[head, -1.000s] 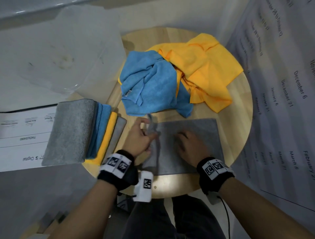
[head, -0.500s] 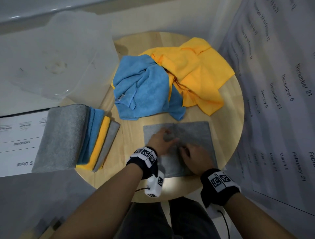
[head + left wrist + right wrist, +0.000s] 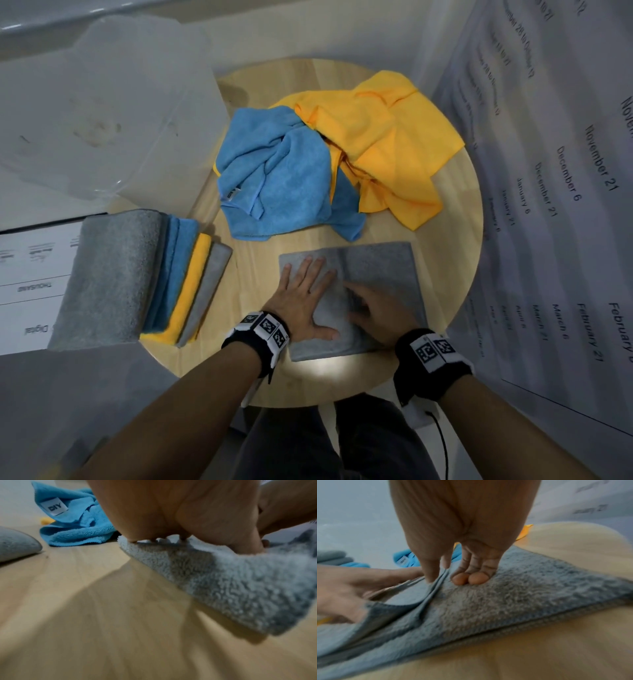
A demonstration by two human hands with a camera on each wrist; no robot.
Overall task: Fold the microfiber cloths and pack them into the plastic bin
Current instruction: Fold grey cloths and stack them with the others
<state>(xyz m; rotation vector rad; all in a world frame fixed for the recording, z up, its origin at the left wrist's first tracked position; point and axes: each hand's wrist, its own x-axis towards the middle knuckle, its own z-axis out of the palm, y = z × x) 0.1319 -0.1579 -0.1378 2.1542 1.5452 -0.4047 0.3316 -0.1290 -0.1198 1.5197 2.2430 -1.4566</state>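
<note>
A grey cloth (image 3: pixel 383 267) lies folded into a rectangle on the near part of the round wooden table (image 3: pixel 445 219). My left hand (image 3: pixel 308 291) lies flat on its left half, fingers straight and spread. My right hand (image 3: pixel 370 308) rests on the middle, where thumb and forefinger pinch a raised fold of the grey cloth (image 3: pixel 522 595) while the other fingertips (image 3: pixel 469 579) press down. Crumpled blue cloth (image 3: pixel 281 181) and yellow cloth (image 3: pixel 380 137) lie behind. The clear plastic bin (image 3: pixel 102 113) stands at the far left.
A stack of folded grey, blue and yellow cloths (image 3: pixel 137 277) sits at the table's left edge, partly on a white printed box (image 3: pixel 30 274). A large printed calendar sheet (image 3: pixel 565 205) hangs along the right side. My legs are below the table's near edge.
My left hand held up the cloth's left edge a second ago; it has laid that flap over and now lies flat on it. The right hand has stayed on the cloth.
</note>
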